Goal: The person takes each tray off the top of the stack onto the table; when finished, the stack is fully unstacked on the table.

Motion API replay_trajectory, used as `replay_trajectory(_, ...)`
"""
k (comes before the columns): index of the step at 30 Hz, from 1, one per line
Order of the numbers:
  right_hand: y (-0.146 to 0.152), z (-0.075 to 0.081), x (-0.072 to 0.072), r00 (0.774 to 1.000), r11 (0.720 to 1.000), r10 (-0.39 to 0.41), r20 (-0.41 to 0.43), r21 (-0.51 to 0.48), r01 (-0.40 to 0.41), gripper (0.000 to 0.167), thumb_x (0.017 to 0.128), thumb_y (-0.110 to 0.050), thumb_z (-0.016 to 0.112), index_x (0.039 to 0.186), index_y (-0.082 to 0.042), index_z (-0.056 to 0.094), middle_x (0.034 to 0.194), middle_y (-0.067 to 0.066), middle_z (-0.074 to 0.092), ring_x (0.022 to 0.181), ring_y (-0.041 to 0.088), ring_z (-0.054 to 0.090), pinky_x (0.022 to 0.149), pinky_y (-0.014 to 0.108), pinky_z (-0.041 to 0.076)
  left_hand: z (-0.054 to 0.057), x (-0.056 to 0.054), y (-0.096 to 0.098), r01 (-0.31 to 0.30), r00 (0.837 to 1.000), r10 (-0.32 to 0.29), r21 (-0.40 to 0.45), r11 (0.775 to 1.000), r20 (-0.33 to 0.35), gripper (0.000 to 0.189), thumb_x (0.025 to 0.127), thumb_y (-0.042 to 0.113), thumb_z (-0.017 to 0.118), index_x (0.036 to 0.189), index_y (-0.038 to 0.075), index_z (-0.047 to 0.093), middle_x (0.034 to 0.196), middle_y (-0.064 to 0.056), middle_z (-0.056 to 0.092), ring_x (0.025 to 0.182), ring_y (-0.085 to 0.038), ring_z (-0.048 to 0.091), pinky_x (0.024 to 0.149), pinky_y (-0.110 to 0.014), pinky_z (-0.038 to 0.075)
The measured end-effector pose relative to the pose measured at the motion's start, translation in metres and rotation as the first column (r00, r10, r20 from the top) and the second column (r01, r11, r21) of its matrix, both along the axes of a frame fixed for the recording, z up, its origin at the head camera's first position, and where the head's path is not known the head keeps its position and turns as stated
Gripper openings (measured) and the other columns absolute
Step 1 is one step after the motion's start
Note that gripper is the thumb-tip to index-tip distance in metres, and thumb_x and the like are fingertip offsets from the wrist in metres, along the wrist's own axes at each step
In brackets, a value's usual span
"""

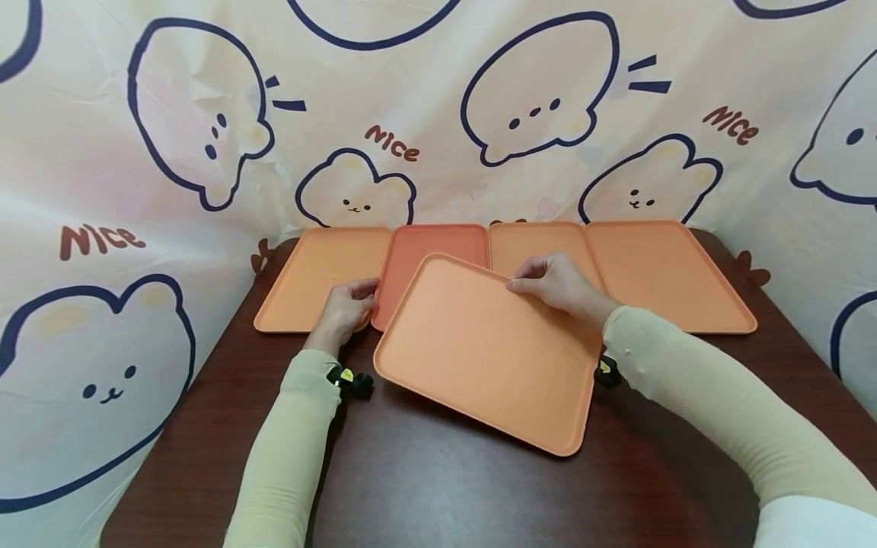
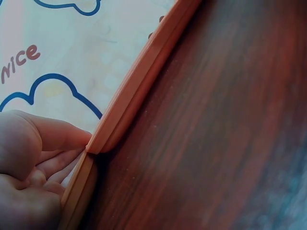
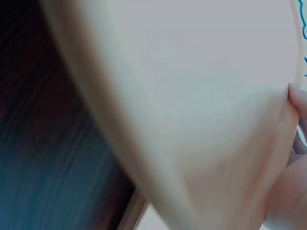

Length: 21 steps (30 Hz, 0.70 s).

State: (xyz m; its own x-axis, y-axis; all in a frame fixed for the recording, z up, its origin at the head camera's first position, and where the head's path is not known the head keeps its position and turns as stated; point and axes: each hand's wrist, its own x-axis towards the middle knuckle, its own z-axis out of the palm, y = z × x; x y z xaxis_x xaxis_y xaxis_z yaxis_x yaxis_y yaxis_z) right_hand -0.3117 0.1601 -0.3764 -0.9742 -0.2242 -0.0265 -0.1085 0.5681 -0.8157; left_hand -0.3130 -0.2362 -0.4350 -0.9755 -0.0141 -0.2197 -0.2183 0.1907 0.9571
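My right hand (image 1: 555, 285) pinches the far rim of an orange tray (image 1: 493, 350), which is tilted, raised above the table, and overlaps the red tray in the head view. In the right wrist view that tray fills most of the picture, with the right fingers (image 3: 297, 103) on its rim. My left hand (image 1: 342, 312) is at the seam between the flat red tray (image 1: 438, 243) and the leftmost orange tray (image 1: 329, 266). In the left wrist view its thumb and bent fingers (image 2: 62, 134) pinch at the red tray's near corner.
Two more orange trays, one partly covered (image 1: 541, 236) and one at the far right (image 1: 664, 274), complete the row at the back of the dark wooden table (image 1: 425, 487). Behind stands a pale sheet (image 1: 438, 106) with cartoon bears.
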Motion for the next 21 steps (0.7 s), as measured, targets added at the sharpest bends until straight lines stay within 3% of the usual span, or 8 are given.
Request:
replay_trajectory(8, -0.003, -0.002, 0.011, 0.986, 0.986, 0.163, -0.039, 0.028, -0.162, 0.014, 0.094, -0.022, 0.087, 0.095, -0.009, 0.084, 0.09, 0.001, 0.079, 0.082, 0.017, 0.062, 0.07, 0.024, 0.05, 0.0, 0.0, 0.0, 0.011, 1.0, -0.011, -0.006, 1.0, 0.027, 0.058, 0.107, -0.002, 0.056, 0.163, 0.013, 0.05, 0.169, -0.012, 0.047, 0.132, -0.018, 0.057, 0.058, -0.015, 0.046)
replay_trajectory(17, -0.005, -0.01, 0.015, 0.967, 0.967, 0.254, -0.014, 0.021, -0.254, 0.011, 0.093, -0.02, 0.088, 0.091, -0.01, 0.083, 0.085, -0.002, 0.077, 0.081, 0.017, 0.059, 0.068, 0.026, 0.047, -0.002, 0.001, -0.001, 0.026, 1.0, -0.026, -0.017, 1.0, -0.01, 0.057, 0.108, -0.004, 0.054, 0.164, 0.007, 0.047, 0.17, -0.017, 0.044, 0.153, -0.026, 0.046, 0.073, -0.011, 0.05)
replay_trajectory(21, -0.005, -0.013, 0.017, 0.955, 0.954, 0.295, -0.014, 0.052, -0.294, 0.008, 0.094, -0.019, 0.086, 0.091, -0.011, 0.083, 0.086, -0.002, 0.079, 0.083, 0.017, 0.06, 0.071, 0.025, 0.048, -0.001, 0.0, 0.0, 0.014, 1.0, -0.014, -0.012, 1.0, 0.011, 0.057, 0.109, -0.002, 0.054, 0.164, 0.01, 0.048, 0.17, -0.014, 0.046, 0.151, -0.024, 0.047, 0.069, -0.013, 0.05)
